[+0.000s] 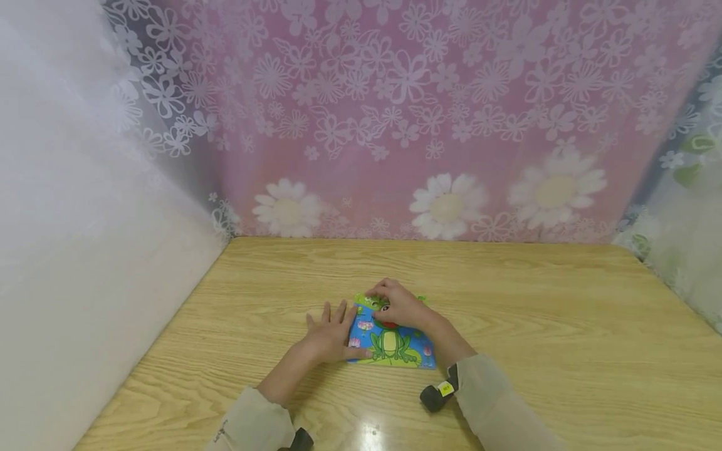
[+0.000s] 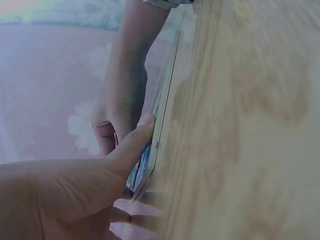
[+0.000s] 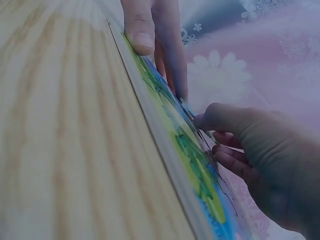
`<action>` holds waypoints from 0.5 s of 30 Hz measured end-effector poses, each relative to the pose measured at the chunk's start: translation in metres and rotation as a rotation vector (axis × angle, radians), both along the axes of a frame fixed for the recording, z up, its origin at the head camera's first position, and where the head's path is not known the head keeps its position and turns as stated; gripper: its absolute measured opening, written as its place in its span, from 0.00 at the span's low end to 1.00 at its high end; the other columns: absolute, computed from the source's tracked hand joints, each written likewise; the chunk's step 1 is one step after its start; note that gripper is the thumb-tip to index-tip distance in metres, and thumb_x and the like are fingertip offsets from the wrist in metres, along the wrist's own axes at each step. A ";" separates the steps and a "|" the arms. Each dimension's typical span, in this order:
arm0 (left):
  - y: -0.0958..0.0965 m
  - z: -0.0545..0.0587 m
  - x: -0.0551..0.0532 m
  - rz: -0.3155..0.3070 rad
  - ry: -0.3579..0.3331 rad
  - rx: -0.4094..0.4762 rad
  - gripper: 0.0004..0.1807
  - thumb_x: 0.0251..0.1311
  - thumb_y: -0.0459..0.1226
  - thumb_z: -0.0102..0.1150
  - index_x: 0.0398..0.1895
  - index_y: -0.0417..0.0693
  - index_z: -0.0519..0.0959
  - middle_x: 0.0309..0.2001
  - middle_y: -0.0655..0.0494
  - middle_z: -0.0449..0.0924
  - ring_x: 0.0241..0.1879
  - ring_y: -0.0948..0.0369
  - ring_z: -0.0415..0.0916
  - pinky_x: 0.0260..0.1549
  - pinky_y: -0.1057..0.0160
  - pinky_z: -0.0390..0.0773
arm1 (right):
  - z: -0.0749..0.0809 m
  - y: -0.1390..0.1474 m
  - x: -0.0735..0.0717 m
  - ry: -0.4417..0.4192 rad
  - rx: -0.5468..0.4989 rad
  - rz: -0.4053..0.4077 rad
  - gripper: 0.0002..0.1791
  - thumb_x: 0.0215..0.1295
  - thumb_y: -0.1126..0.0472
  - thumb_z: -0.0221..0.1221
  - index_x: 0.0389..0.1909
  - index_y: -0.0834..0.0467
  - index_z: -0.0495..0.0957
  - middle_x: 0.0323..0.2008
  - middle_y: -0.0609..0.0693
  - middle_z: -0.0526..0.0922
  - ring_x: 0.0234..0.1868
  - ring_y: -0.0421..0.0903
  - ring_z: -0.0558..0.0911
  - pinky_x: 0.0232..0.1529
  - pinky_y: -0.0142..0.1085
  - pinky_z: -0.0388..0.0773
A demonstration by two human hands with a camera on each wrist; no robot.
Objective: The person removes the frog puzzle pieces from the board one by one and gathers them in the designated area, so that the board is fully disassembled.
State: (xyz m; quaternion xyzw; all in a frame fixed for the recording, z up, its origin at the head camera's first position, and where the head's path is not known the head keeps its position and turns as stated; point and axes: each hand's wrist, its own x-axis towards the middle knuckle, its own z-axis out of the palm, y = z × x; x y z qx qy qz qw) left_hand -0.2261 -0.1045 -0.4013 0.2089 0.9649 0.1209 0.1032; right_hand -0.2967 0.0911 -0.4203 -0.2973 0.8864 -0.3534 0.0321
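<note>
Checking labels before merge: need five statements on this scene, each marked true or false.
1. A board with a green frog lies on the table. True.
2. The left hand and right hand are both at the board. True.
3. The left hand is at the board's right edge. False: left edge.
4. The board's background is mostly red. False: mostly blue.
5. The cloth behind the table is plain. False: the cloth has white flowers.

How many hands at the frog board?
2: left hand at the left edge of the frog board, right hand at its upper part. No others show.
</note>
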 end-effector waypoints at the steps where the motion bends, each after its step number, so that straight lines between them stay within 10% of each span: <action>1: 0.000 0.000 0.000 -0.001 -0.001 0.003 0.53 0.51 0.64 0.55 0.71 0.41 0.50 0.69 0.38 0.44 0.65 0.34 0.37 0.51 0.28 0.41 | 0.000 0.001 0.000 -0.009 -0.010 -0.001 0.21 0.56 0.63 0.63 0.53 0.60 0.75 0.47 0.51 0.70 0.46 0.48 0.73 0.44 0.40 0.74; 15: 0.000 -0.007 -0.004 0.015 0.005 0.002 0.55 0.49 0.66 0.54 0.71 0.43 0.48 0.70 0.40 0.43 0.66 0.36 0.35 0.52 0.29 0.39 | 0.010 0.049 0.004 0.030 -0.054 0.026 0.20 0.58 0.64 0.62 0.53 0.60 0.75 0.49 0.51 0.72 0.46 0.50 0.74 0.43 0.39 0.75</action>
